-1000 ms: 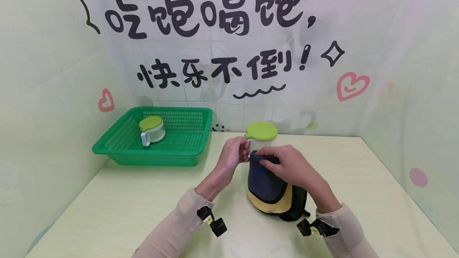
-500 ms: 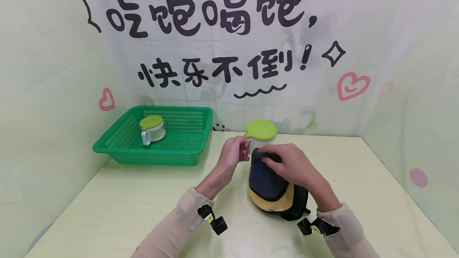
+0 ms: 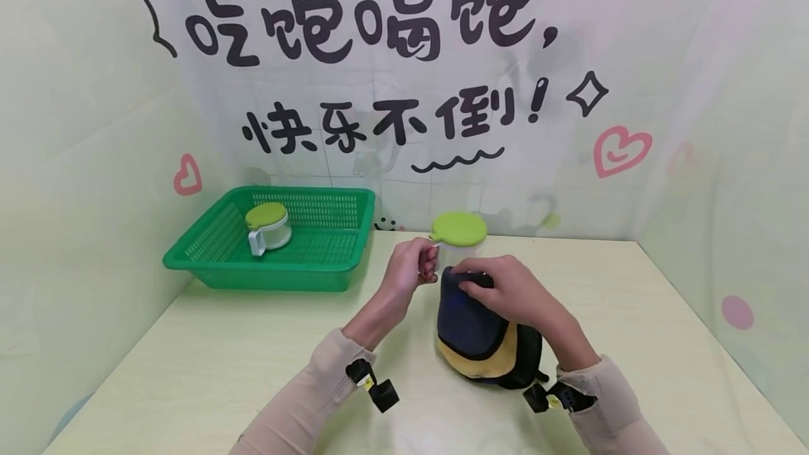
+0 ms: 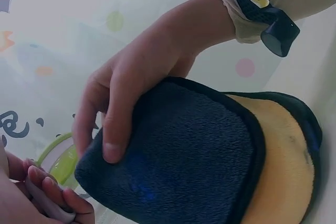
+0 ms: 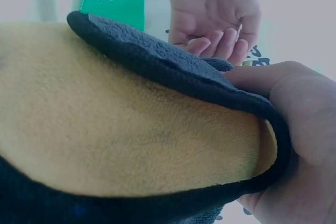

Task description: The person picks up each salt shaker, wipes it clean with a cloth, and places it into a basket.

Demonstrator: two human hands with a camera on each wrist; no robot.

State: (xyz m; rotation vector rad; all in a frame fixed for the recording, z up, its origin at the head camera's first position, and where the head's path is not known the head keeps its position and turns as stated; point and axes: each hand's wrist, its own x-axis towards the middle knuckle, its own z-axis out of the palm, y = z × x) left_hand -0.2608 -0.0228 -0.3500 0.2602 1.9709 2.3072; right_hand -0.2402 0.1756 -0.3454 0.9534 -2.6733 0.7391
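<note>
My left hand (image 3: pixel 407 269) grips the handle of a clear seasoning jar (image 3: pixel 456 255) with a green lid (image 3: pixel 460 229), standing upright at the back of the table. In the left wrist view the fingers curl round the pale handle (image 4: pixel 48 203). My right hand (image 3: pixel 515 290) pinches the top of a dark blue and yellow plush cloth (image 3: pixel 470 321) with black edging, its thumb on one side. The cloth hangs folded in front of the jar and hides its lower part. In the right wrist view the yellow side (image 5: pixel 131 124) faces the camera.
A green plastic basket (image 3: pixel 272 281) stands at the back left of the pale table (image 3: pixel 240 357). Inside it sits another seasoning jar (image 3: pixel 276 235) with a green lid and white handle. A printed backdrop (image 3: pixel 556 181) rises behind the table.
The right hand lifts the cloth slightly, then lowers it again, still pinching it. The jar shifts a touch to the left with the left hand on its handle. The basket stays put.
</note>
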